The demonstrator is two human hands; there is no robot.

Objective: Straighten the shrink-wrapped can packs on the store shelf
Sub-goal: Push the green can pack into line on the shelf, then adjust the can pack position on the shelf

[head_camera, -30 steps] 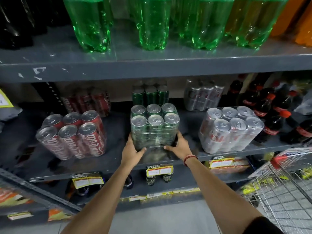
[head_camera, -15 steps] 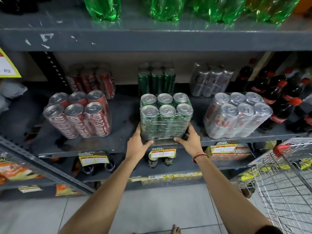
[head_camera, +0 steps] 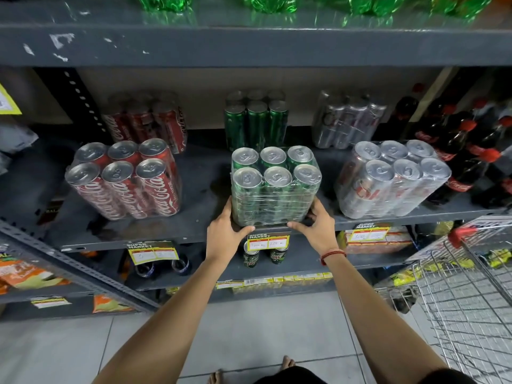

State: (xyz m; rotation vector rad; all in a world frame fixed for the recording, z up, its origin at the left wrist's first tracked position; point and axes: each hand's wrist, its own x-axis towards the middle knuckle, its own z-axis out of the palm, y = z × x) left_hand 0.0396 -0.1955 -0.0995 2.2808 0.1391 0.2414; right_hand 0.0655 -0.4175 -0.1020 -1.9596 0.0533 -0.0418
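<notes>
A shrink-wrapped pack of green cans (head_camera: pixel 275 187) stands at the front edge of the grey middle shelf (head_camera: pixel 144 231). My left hand (head_camera: pixel 225 231) grips its lower left corner and my right hand (head_camera: pixel 315 227) grips its lower right corner. A red cola can pack (head_camera: pixel 126 180) sits to the left, tilted and angled. To the right a silver can pack (head_camera: pixel 390 178) leans, also angled. Three more packs stand behind: red (head_camera: pixel 146 121), green (head_camera: pixel 256 120) and silver (head_camera: pixel 347 120).
Dark cola bottles (head_camera: pixel 468 151) with red caps fill the shelf's right end. Green bottles (head_camera: pixel 271 1) stand on the shelf above. A wire shopping cart (head_camera: pixel 471 295) is at the lower right. Yellow price tags (head_camera: pixel 268 242) hang on the shelf edge; small cans sit below.
The green pack has been pulled forward to the shelf's front edge, with both hands staying on its lower corners. The camera has drawn back and tilted down.
</notes>
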